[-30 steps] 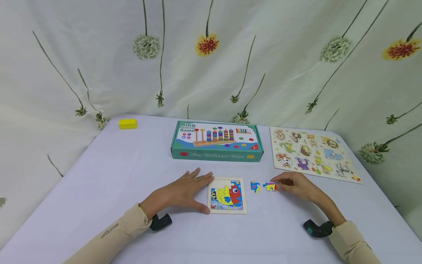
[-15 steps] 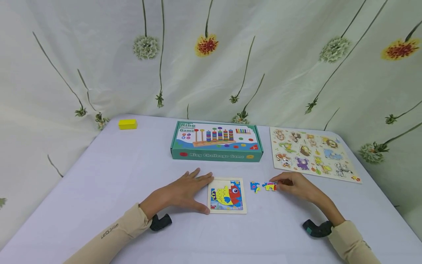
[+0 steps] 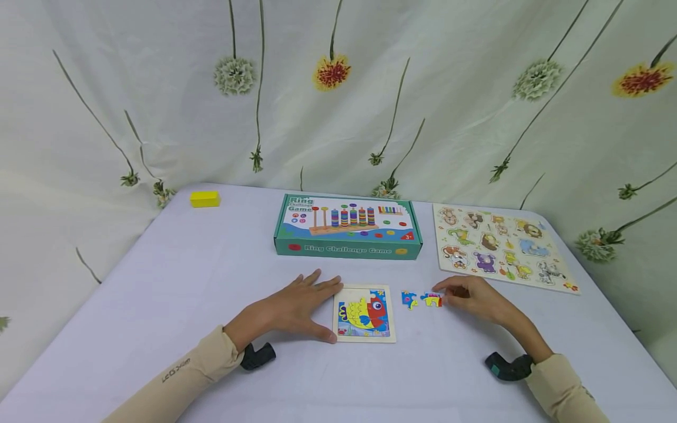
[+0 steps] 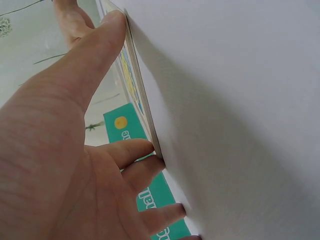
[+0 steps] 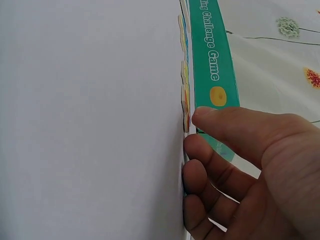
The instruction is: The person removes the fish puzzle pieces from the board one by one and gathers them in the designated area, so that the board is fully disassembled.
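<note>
A square wooden puzzle board [image 3: 339,339] with a fish picture lies flat before me; bare wood shows at its upper left. My left hand [image 3: 296,306], fingers spread, touches its left edge with thumb and index fingertip; the left wrist view shows the thumb [image 4: 107,37] at one corner. Right of the board lie two loose puzzle pieces: a mostly blue one [image 3: 407,298] and a yellow, red and blue one [image 3: 432,300]. At the latter's right end is my right hand [image 3: 473,298], fingers loosely bent. A gap separates its thumb [image 5: 210,119] from the index finger, and the piece lies flat.
Behind the board stands a green Ring Challenge Game box [image 3: 349,228]. An animal puzzle board [image 3: 499,244] lies at the back right. A yellow block [image 3: 204,199] sits at the far left corner of the white-covered table [image 3: 211,252]. A flowered cloth [image 3: 449,106] hangs behind.
Slightly more of the yellow, red and blue piece's right end shows beside my right fingertips. My left hand and the fish puzzle board stay still.
</note>
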Available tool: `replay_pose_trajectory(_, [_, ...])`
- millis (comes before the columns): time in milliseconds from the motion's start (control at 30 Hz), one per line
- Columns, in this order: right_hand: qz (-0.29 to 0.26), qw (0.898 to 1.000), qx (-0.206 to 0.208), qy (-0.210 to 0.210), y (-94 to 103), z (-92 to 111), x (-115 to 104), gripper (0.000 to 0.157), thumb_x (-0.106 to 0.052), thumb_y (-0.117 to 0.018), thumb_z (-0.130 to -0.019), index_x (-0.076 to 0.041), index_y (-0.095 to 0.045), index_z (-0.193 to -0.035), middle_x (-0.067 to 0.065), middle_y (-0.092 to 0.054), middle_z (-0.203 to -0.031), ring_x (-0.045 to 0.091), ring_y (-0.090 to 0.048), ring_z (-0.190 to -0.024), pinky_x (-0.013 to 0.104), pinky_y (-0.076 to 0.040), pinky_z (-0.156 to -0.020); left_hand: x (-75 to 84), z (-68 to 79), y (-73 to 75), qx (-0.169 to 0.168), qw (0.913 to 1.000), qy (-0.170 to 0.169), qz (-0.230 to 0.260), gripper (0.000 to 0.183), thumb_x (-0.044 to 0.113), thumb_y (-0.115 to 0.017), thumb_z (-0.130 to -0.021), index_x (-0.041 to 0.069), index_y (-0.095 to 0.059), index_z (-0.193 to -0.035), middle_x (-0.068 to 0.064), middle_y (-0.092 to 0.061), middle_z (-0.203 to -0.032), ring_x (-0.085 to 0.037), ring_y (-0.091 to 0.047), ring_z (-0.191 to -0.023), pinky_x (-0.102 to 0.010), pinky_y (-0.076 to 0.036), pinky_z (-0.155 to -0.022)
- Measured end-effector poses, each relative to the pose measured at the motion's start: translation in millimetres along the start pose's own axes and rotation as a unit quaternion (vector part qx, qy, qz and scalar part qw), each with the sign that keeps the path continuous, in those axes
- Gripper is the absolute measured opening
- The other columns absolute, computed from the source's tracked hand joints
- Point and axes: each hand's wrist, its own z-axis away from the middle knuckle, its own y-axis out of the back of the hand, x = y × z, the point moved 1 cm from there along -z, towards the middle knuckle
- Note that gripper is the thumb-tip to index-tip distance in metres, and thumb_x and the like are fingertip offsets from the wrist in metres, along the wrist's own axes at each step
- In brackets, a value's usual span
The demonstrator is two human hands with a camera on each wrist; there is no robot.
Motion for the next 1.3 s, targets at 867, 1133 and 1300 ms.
replay_pose_trajectory(867, [0.022, 0.999, 0.031, 0.031, -0.5, -12.4, -15.4, 0.024, -0.006, -0.068, -0.087, -0.009, -0.068, -0.111, 0.0, -0.061, -0.091, 0.017, -0.054, -0.085, 0.024, -0.051, -0.073, 1.4, 1.4, 2.9, -0.004, 1.0, -0.001, 0.004, 0.1, 0.063, -0.073, -0.071, 0.022, -0.03, -0.152, 0.008, -0.023, -0.158, -0.031, -0.007, -0.148, -0.054, -0.009, -0.117])
replay_pose_trajectory(1133, [0.007, 0.997, 0.017, 0.077, -9.4, -33.0, -40.0, 0.031, -0.015, -0.07, -0.087, -0.008, -0.065, -0.118, 0.006, -0.064, -0.112, 0.025, -0.057, -0.104, 0.039, -0.051, -0.087, 1.5, 0.9, 2.2, -0.005, 1.0, -0.001, 0.003, 0.1, 0.062, -0.073, -0.071, 0.022, -0.03, -0.152, 0.008, -0.023, -0.158, -0.031, -0.007, -0.148, -0.055, -0.009, -0.117])
replay_pose_trajectory(1300, [-0.009, 0.995, -0.012, 0.098, -19.4, -43.8, -56.2, 0.032, -0.016, -0.07, -0.088, -0.008, -0.065, -0.119, 0.008, -0.062, -0.117, 0.029, -0.054, -0.11, 0.048, -0.049, -0.092, 1.6, 0.6, 2.7, -0.006, 1.0, 0.0, -0.002, 0.1, 0.064, -0.072, -0.071, 0.022, -0.03, -0.152, 0.008, -0.023, -0.158, -0.031, -0.007, -0.148, -0.054, -0.009, -0.117])
